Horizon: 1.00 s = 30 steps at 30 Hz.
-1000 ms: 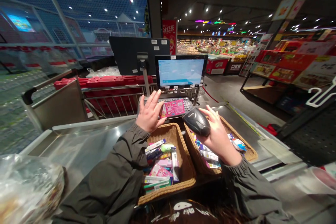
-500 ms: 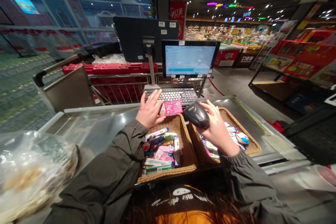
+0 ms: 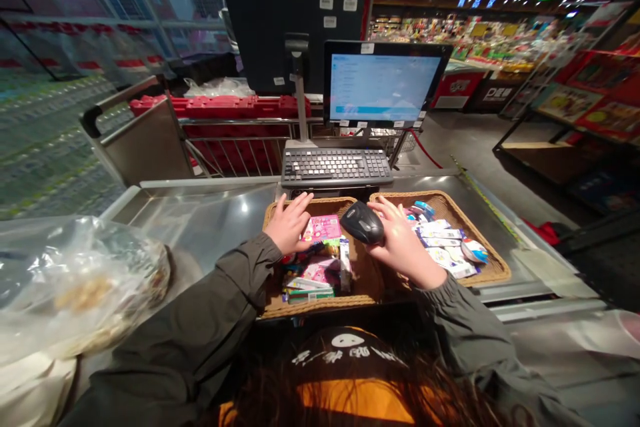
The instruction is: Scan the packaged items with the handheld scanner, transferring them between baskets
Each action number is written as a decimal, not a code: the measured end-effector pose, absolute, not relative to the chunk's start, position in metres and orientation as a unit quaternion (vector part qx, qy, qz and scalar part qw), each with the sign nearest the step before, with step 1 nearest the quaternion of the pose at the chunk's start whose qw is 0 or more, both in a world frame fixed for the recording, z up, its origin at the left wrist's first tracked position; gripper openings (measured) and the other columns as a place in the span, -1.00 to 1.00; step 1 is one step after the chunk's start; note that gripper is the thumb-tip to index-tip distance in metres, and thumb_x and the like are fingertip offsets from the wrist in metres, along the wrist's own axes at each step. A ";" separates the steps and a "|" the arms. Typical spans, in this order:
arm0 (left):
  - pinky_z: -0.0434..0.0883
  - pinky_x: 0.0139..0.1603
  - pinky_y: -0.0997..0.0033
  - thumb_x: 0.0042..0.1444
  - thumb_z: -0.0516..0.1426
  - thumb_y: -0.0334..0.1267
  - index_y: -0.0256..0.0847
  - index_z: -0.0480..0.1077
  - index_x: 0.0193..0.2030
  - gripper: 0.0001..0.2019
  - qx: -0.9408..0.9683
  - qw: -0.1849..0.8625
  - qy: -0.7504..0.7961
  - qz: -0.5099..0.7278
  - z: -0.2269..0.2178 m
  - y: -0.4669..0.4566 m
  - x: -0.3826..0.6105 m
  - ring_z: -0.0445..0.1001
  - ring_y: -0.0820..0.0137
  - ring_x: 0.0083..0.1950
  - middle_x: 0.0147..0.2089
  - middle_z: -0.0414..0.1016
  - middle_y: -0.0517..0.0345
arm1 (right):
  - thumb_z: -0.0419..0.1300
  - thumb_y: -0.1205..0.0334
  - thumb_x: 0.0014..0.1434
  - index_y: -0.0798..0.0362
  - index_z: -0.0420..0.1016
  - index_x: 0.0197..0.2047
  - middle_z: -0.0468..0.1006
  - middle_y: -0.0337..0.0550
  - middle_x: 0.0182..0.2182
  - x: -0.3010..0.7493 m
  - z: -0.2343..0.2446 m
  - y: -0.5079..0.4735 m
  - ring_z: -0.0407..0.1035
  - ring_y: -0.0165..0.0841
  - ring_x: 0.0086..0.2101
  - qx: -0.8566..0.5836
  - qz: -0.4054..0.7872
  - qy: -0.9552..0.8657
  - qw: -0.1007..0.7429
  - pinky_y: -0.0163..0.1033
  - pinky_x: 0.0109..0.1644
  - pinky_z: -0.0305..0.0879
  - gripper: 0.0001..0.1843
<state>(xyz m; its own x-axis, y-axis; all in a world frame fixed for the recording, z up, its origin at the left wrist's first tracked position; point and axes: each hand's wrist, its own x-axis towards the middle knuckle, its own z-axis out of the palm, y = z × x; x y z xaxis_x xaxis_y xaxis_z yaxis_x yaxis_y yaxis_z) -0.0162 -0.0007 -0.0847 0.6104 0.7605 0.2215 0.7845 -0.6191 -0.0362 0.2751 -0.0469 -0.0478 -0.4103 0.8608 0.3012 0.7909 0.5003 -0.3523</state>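
My left hand point(image 3: 289, 223) is over the far left part of the left wicker basket point(image 3: 320, 311), fingers stretched and apart. A pink packet point(image 3: 324, 227) lies against its thumb side, above the basket's contents; whether the thumb still touches it is hard to see. My right hand point(image 3: 403, 243) is wrapped round a black handheld barcode scanner point(image 3: 363, 223), over the inner sides of the two baskets. Small boxes and packets point(image 3: 313, 283) fill the left basket. The right wicker basket point(image 3: 493, 273) contains white-and-purple packs point(image 3: 443, 235) and a blue-and-white round item point(image 3: 475, 251).
Beyond the baskets sit a keyboard point(image 3: 336, 165) and a lit screen point(image 3: 383, 88), beside a second monitor's dark back point(image 3: 295, 40). A clear plastic bag point(image 3: 75, 287) rests on the metal counter point(image 3: 215, 213) at left. A metal trolley point(image 3: 145, 137) stands behind the counter.
My left hand has come back from the keyboard with the pink packet, down over the left basket. My right hand and the scanner have shifted slightly left. The view has tilted down.
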 end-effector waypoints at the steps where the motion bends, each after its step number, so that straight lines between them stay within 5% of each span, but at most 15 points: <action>1: -0.19 0.42 -0.37 -0.02 0.27 -0.02 -0.30 0.48 -0.11 -0.58 -0.894 0.060 -0.435 -0.085 -0.089 -0.001 -0.018 0.03 -0.11 0.48 0.48 0.00 -0.32 | 0.23 0.27 0.00 0.09 0.45 0.11 0.35 0.15 0.24 0.273 -0.050 -0.048 -0.02 0.17 0.35 -0.492 0.085 -0.838 0.220 0.51 0.33 -0.15 -0.45; 14: -0.14 0.42 -0.35 -0.03 0.28 -0.10 -0.30 0.54 -0.03 -0.56 -0.867 0.022 -0.495 0.046 -0.148 0.007 -0.031 0.09 -0.06 0.46 0.43 0.13 -0.34 | 0.24 0.30 0.00 0.11 0.49 0.06 0.37 0.16 0.21 0.259 -0.053 -0.052 0.02 0.18 0.34 -0.477 0.115 -0.848 0.199 0.44 0.34 -0.08 -0.51; 19: -0.06 0.39 -0.39 0.06 0.28 -0.10 -0.29 0.48 0.07 -0.54 -0.868 0.017 -0.495 0.045 -0.134 0.006 -0.019 0.08 -0.03 0.47 0.44 0.09 -0.35 | 0.25 0.31 -0.02 0.11 0.47 0.09 0.37 0.15 0.21 0.266 -0.059 -0.056 0.03 0.16 0.34 -0.480 0.116 -0.844 0.211 0.42 0.37 -0.15 -0.46; 30: -0.07 0.40 -0.37 0.15 0.22 0.03 -0.20 0.43 0.15 -0.50 -0.940 -0.006 -0.329 -0.085 -0.078 0.023 0.101 0.12 -0.01 0.45 0.44 0.16 -0.22 | 0.25 0.24 0.00 0.08 0.28 0.23 0.38 0.15 0.20 0.362 -0.058 -0.074 0.05 0.10 0.34 -0.570 0.033 -0.748 0.339 0.33 0.37 0.00 -0.31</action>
<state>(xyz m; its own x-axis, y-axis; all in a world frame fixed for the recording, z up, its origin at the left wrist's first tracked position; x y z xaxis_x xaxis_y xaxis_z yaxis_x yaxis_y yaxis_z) 0.1015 0.0228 -0.0780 0.7685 0.6206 0.1559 0.6185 -0.7829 0.0676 0.3621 -0.0739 -0.0582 -0.1198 0.8747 0.4696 0.8307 0.3474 -0.4351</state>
